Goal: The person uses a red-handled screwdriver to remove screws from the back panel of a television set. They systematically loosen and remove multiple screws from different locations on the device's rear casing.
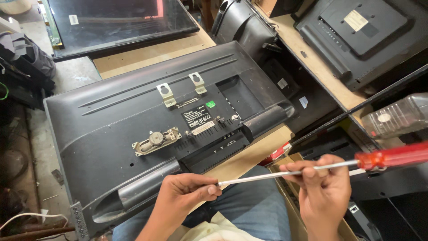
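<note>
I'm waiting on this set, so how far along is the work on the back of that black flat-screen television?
Done: the black flat-screen television lies face down on the wooden bench. In hand: the left hand pinches the tip and the right hand grips the shaft of a long red-handled screwdriver, off the set. Left: the back cover looks closed, and two metal wall brackets remain on it.

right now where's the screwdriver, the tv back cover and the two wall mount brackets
screwdriver (285, 173), head view, on its metal shaft
tv back cover (102, 129), head view, on its bare left panel
wall mount brackets (168, 95), head view, on the left bracket

Left hand (185, 194) pinches with fingertips; right hand (323, 189) seems curled, fingers bent.
</note>
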